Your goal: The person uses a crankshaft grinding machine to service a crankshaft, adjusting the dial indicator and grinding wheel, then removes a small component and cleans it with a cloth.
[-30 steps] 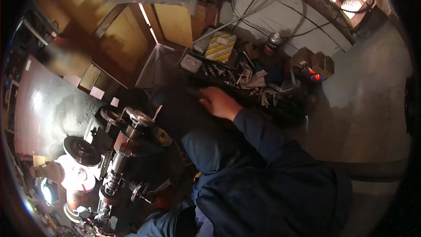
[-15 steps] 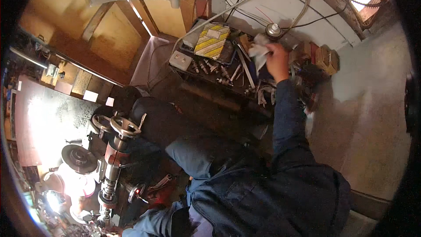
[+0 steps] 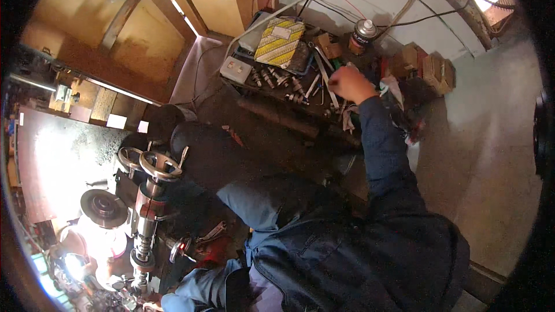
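Note:
My right hand (image 3: 351,85) is over the right part of a low, cluttered bench, its fingers curled inward; whatever they may hold is hidden. Beneath and beside it lie a long flat metal bar (image 3: 325,75), small metal shafts (image 3: 298,85) and a thin blue-tipped tool (image 3: 322,93). A crumpled whitish rag (image 3: 393,88) rests just right of my wrist. At the lower left edge, my left hand (image 3: 152,302) is by the base of a machine spindle (image 3: 143,242); its fingers barely show.
A spray can (image 3: 363,36) stands behind my right hand, near cardboard boxes (image 3: 437,73). A yellow-striped box (image 3: 280,41) and a grey plastic case (image 3: 235,70) lie on the bench. The machine has handwheels (image 3: 161,166) and a round disc (image 3: 104,208), beside a bright lamp (image 3: 75,266).
My right hand has let go of the whitish rag, which now lies to its right. The hand has moved slightly down and left toward the metal parts. My left hand stays by the machine.

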Action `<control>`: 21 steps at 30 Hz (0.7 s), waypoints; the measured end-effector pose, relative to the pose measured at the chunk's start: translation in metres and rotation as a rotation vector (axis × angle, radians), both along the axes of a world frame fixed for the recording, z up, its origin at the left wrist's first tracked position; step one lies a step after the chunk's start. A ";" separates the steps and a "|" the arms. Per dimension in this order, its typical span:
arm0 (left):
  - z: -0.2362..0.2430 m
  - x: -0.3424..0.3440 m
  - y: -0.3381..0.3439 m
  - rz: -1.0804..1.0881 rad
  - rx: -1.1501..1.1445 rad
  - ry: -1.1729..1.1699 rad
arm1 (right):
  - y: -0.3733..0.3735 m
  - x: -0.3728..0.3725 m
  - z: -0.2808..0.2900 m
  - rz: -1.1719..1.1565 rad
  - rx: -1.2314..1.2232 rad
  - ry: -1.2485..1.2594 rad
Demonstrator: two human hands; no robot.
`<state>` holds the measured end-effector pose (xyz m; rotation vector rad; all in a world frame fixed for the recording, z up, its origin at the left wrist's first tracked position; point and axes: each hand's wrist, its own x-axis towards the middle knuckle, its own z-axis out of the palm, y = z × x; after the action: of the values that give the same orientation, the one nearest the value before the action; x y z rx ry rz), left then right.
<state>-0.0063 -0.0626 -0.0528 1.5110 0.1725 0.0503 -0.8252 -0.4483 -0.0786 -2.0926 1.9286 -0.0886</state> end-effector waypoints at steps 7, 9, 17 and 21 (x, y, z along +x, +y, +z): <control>-0.003 0.015 0.021 0.043 -0.064 0.000 | 0.008 0.007 -0.074 0.065 0.049 0.279; -0.002 0.021 0.031 0.062 -0.090 -0.005 | 0.011 0.017 -0.054 0.065 0.107 0.195; 0.012 0.046 0.069 0.124 -0.183 -0.040 | 0.058 0.117 -0.144 0.374 0.598 -0.101; 0.009 0.044 0.074 0.179 -0.220 -0.027 | 0.047 0.121 -0.268 -0.009 0.273 -0.368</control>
<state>0.0379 0.0118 -0.0441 1.2725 0.2829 0.1893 -0.7037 -0.4011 -0.3466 -1.7486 1.6299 -0.1866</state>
